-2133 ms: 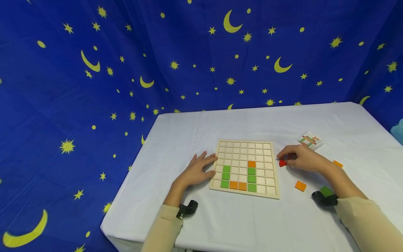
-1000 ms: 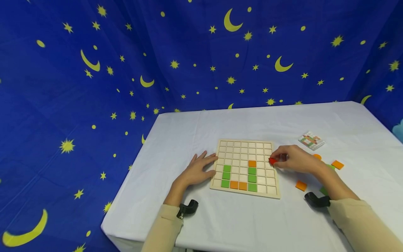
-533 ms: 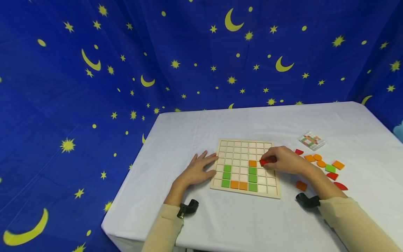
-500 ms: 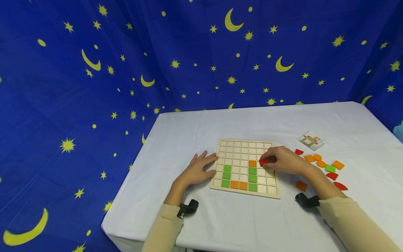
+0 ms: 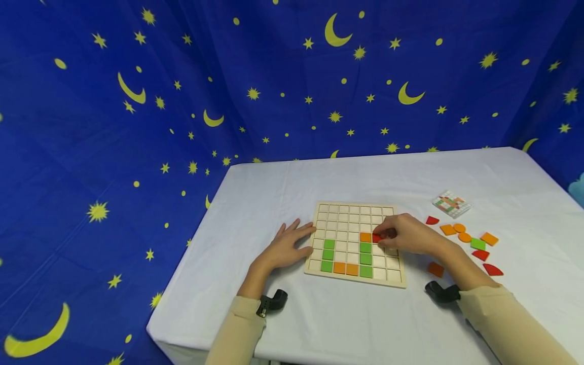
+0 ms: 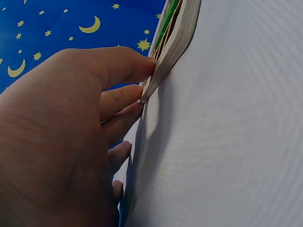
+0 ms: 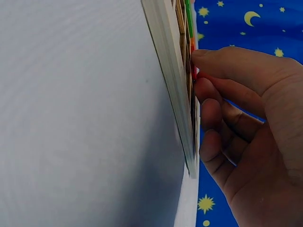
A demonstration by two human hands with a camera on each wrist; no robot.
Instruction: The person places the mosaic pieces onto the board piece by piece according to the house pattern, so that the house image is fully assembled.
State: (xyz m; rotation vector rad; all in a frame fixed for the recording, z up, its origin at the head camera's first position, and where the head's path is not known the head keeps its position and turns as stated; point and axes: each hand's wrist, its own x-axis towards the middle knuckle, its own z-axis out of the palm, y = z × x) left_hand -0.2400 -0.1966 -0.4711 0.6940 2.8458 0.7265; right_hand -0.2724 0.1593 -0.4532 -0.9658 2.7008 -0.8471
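Note:
A square wooden grid board [image 5: 354, 280] lies on the white table. Green tiles [image 5: 365, 248] and orange tiles [image 5: 339, 267] sit in its cells. My left hand [image 5: 285, 246] rests flat with spread fingers at the board's left edge; thumb and fingertips touch that edge in the left wrist view. My right hand [image 5: 410, 233] is over the board's right side, pinching a red tile [image 5: 376, 238] with thumb and fingers. This tile lies at the cell right of the upper orange tile [image 5: 365, 237]. Fingers cover part of it, and the right wrist view shows it edge-on.
Right of the board lie loose pieces: orange squares [image 5: 489, 239], orange discs [image 5: 464, 237], a green tile [image 5: 478, 244] and red quarter-round pieces [image 5: 493, 269]. A small pattern card [image 5: 451, 204] lies behind them. A blue star-patterned curtain [image 5: 274, 61] hangs behind the table.
My right hand has carried the red tile leftward from the table beside the board and lowered it to a cell next to the orange tile. The left hand stays in place.

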